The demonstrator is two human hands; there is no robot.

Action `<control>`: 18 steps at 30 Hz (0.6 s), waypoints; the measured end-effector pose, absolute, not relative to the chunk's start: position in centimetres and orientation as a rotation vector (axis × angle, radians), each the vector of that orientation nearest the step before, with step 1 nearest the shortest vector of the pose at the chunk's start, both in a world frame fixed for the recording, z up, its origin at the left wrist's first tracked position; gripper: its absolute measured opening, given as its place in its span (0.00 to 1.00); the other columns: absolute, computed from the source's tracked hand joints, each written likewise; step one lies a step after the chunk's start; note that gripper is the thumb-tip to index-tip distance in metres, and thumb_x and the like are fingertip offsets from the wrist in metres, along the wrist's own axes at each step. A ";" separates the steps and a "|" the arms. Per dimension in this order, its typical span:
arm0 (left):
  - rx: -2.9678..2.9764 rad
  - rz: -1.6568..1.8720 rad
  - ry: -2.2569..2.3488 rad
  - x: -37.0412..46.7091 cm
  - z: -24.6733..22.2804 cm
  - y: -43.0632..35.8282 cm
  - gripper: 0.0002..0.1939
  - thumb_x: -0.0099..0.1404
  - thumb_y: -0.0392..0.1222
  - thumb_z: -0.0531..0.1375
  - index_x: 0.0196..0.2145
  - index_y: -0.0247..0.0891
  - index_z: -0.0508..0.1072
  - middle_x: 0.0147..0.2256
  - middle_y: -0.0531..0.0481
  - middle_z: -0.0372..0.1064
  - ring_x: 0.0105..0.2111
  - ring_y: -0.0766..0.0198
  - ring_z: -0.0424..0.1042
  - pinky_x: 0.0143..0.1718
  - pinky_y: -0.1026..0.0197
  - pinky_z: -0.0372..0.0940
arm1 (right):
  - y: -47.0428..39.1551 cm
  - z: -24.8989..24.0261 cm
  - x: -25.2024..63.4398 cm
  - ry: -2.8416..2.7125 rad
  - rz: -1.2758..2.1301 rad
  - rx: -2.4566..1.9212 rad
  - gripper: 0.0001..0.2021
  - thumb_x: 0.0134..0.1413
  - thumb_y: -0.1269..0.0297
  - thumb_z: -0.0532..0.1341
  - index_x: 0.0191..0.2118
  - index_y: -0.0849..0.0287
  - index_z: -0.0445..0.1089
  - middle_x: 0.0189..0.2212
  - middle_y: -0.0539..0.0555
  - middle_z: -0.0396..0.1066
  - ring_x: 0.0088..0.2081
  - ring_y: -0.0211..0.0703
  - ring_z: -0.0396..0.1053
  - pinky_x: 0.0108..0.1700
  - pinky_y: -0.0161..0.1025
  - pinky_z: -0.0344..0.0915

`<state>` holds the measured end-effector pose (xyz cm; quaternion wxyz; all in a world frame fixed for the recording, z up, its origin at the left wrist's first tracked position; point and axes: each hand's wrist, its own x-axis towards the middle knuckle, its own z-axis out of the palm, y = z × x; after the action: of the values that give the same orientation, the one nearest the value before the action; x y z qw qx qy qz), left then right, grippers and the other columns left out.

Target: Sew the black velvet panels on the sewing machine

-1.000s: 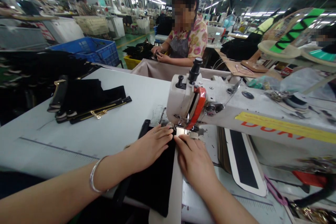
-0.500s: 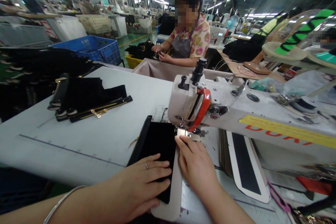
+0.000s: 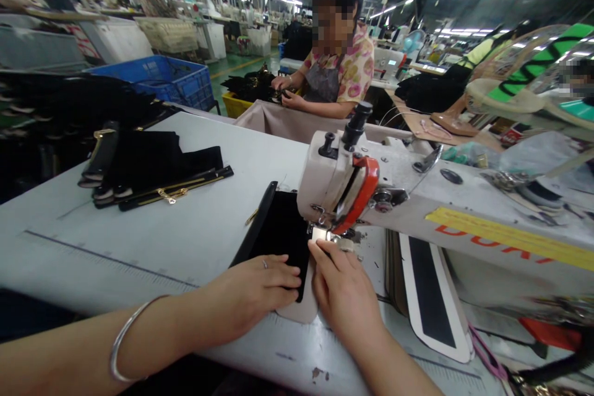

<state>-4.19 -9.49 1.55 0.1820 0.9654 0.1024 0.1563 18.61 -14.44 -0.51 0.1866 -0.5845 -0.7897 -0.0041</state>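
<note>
Black panel (image 3: 281, 223) at the left end of the sewing machine (image 3: 320, 167), likely light and supple, best steadied near its edges; my left hand (image 3: 260, 288) lies flat on it, fingers slightly spread, right hand (image 3: 346, 278) curled, pinch unclear.

Pale table (image 3: 250, 161) with sewing machine (image 3: 399, 173), overlapping black pieces (image 3: 146, 158)

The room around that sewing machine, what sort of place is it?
Most likely a sewing workshop or factory floor. A sewing machine stands in front, black pieces with gold-coloured metal parts are piled on the table, and another person does handwork beyond it.
</note>
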 end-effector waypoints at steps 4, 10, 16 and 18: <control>2.757 0.477 0.325 -3.7 1.6 -8.3 0.17 0.68 0.28 0.51 0.51 0.34 0.72 0.54 0.43 0.71 0.59 0.58 0.66 0.65 0.50 0.55 | -14.4 -0.3 18.6 -2.233 0.000 -1.637 0.24 0.60 0.74 0.54 0.62 0.60 0.62 0.56 0.59 0.66 0.52 0.53 0.64 0.55 0.51 0.65; 2.806 0.482 0.351 -2.9 0.9 -6.1 0.14 0.69 0.30 0.53 0.48 0.35 0.74 0.53 0.45 0.72 0.56 0.61 0.68 0.65 0.53 0.55 | -14.4 -0.5 18.6 -2.228 0.019 -1.634 0.26 0.60 0.74 0.54 0.63 0.58 0.61 0.56 0.58 0.65 0.53 0.53 0.63 0.55 0.50 0.65; 2.899 0.510 0.398 -1.8 0.1 -4.3 0.13 0.69 0.29 0.53 0.48 0.33 0.74 0.52 0.45 0.73 0.56 0.58 0.68 0.62 0.53 0.59 | -14.5 -0.6 18.6 -2.240 0.000 -1.629 0.26 0.59 0.74 0.55 0.63 0.60 0.61 0.57 0.57 0.65 0.53 0.53 0.62 0.55 0.50 0.65; 2.890 0.505 0.450 -1.5 0.1 -3.8 0.13 0.70 0.30 0.53 0.46 0.34 0.74 0.51 0.45 0.73 0.55 0.59 0.69 0.60 0.56 0.61 | -14.5 -0.5 18.6 -2.238 -0.011 -1.634 0.26 0.58 0.74 0.55 0.63 0.61 0.61 0.57 0.57 0.65 0.53 0.53 0.62 0.55 0.50 0.65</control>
<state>-1.46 -3.80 0.06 0.0868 0.9700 0.1510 0.1696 18.57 -14.51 -0.53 0.1842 -0.5795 -0.7939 -0.0038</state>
